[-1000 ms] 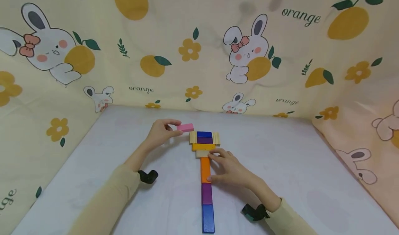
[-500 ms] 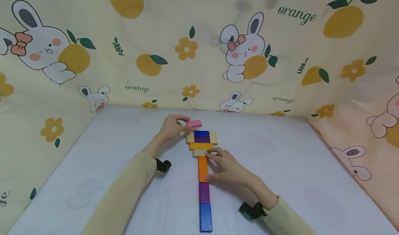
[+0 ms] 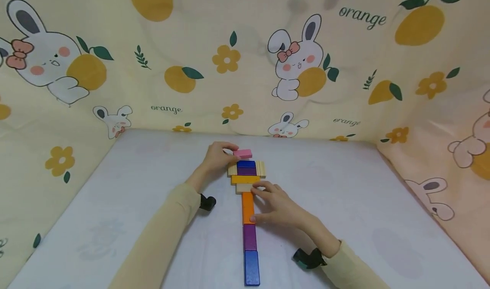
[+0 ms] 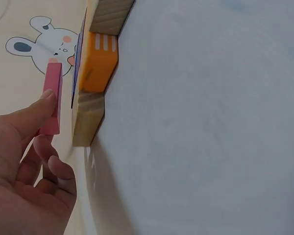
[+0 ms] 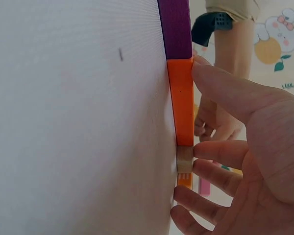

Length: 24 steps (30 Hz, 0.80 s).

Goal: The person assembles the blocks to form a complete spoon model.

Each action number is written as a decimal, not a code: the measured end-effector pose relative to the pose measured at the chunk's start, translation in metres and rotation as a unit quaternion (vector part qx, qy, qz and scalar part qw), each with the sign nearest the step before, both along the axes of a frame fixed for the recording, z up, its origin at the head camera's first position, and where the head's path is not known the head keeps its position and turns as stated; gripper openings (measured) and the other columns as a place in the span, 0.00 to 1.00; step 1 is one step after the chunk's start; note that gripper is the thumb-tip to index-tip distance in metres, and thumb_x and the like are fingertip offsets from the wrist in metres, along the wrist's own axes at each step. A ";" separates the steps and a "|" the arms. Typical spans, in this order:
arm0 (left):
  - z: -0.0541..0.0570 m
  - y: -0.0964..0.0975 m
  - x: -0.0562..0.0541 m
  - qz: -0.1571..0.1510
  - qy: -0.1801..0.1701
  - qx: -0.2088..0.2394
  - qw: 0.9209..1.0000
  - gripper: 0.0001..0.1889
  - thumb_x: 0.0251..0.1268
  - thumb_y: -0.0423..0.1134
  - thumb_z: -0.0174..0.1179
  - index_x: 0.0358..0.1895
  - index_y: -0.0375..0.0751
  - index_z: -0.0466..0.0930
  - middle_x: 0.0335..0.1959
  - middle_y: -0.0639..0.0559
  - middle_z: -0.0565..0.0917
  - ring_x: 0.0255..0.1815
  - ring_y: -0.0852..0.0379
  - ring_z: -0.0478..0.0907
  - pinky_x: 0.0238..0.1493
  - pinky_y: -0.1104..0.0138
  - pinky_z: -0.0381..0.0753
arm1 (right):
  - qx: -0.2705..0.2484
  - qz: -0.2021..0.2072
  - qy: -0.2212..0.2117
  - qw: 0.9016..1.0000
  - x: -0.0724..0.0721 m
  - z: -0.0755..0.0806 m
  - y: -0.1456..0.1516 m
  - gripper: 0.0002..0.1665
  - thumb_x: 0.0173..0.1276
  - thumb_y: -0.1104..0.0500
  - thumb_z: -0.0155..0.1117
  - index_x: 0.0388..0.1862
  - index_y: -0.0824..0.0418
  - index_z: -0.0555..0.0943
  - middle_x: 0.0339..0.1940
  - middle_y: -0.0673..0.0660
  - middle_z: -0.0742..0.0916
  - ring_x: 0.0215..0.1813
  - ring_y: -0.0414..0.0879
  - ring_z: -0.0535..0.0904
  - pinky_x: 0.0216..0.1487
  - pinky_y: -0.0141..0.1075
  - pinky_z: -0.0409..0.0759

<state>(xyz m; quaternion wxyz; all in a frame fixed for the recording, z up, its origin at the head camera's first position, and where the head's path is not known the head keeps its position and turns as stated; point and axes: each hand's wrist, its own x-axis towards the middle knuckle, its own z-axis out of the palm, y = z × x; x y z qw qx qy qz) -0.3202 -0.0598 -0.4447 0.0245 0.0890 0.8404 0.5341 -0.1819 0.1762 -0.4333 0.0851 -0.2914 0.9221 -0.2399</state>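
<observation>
My left hand [image 3: 219, 157] pinches a pink block [image 3: 243, 153] between thumb and fingers. The block is held just behind the far end of a row of wooden blocks. In the left wrist view the pink block [image 4: 53, 98] appears apart from the row. My right hand [image 3: 281, 207] rests along the row's right side. Its thumb touches the orange block [image 3: 248, 208] and a fingertip meets the plain wood block [image 3: 243, 188]. Beyond these lie a yellow-orange block [image 3: 245, 179], a dark purple block [image 3: 246, 171] and a blue block [image 3: 246, 164], flanked by striped wood pieces [image 3: 260, 169].
Toward the near edge the row continues with a purple block [image 3: 250, 237] and a blue block [image 3: 252, 267]. Everything lies on a white-covered table [image 3: 337, 187]. A printed rabbit-and-orange cloth [image 3: 245, 46] encloses the back and sides.
My left hand has carried the pink block rightward, from left of the row's far end to behind it. The right hand stays at the row. The head view has shifted slightly.
</observation>
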 end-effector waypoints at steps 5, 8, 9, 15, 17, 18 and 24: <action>-0.001 0.008 -0.005 -0.010 -0.001 -0.016 1.000 0.17 0.62 0.39 0.70 0.54 0.42 0.84 0.51 0.52 0.81 0.43 0.50 0.77 0.49 0.62 0.79 | 0.003 0.000 0.004 1.000 0.000 0.000 0.001 0.48 0.58 0.36 0.72 0.73 0.55 0.70 0.73 0.53 0.67 0.70 0.57 0.61 0.66 0.57 0.64; -0.003 0.009 -0.007 -0.011 0.002 -0.032 0.999 0.18 0.62 0.39 0.69 0.54 0.39 0.84 0.51 0.50 0.82 0.46 0.50 0.77 0.53 0.60 0.77 | 0.007 0.004 0.010 1.000 0.000 -0.001 0.001 0.48 0.58 0.36 0.72 0.73 0.56 0.70 0.73 0.53 0.67 0.69 0.57 0.61 0.66 0.56 0.64; -0.004 0.009 -0.008 -0.010 0.006 -0.037 0.999 0.17 0.63 0.38 0.69 0.54 0.37 0.83 0.50 0.49 0.82 0.47 0.50 0.77 0.53 0.60 0.77 | 0.008 0.005 0.012 1.000 0.000 -0.001 0.002 0.48 0.58 0.36 0.72 0.73 0.56 0.70 0.73 0.53 0.67 0.69 0.57 0.61 0.66 0.56 0.63; -0.007 0.008 -0.011 -0.005 0.018 -0.052 0.998 0.14 0.67 0.38 0.65 0.52 0.35 0.84 0.46 0.47 0.83 0.46 0.50 0.78 0.52 0.62 0.77 | 0.010 0.005 0.015 1.000 0.000 0.000 0.000 0.48 0.58 0.36 0.72 0.73 0.56 0.70 0.73 0.53 0.67 0.69 0.57 0.62 0.66 0.56 0.63; -0.007 0.010 -0.011 -0.004 0.016 -0.054 0.998 0.13 0.68 0.37 0.64 0.51 0.35 0.84 0.46 0.47 0.84 0.46 0.51 0.79 0.52 0.62 0.78 | 0.010 0.004 0.014 1.000 0.000 0.001 -0.001 0.48 0.58 0.36 0.72 0.73 0.56 0.70 0.72 0.53 0.67 0.68 0.57 0.62 0.66 0.56 0.64; -0.007 0.012 -0.011 -0.005 0.014 -0.054 0.998 0.13 0.68 0.37 0.64 0.51 0.35 0.84 0.46 0.47 0.84 0.46 0.51 0.79 0.52 0.62 0.78 | 0.012 0.003 0.014 1.000 0.000 0.001 -0.001 0.48 0.58 0.36 0.72 0.73 0.56 0.70 0.72 0.53 0.67 0.68 0.57 0.62 0.66 0.56 0.64; -0.006 0.016 -0.008 -0.009 -0.003 -0.050 0.999 0.13 0.70 0.34 0.61 0.54 0.36 0.83 0.47 0.47 0.83 0.48 0.50 0.78 0.55 0.60 0.76 | 0.015 -0.001 0.011 1.000 0.001 0.001 -0.002 0.48 0.58 0.37 0.72 0.73 0.56 0.70 0.73 0.53 0.67 0.69 0.57 0.62 0.65 0.56 0.65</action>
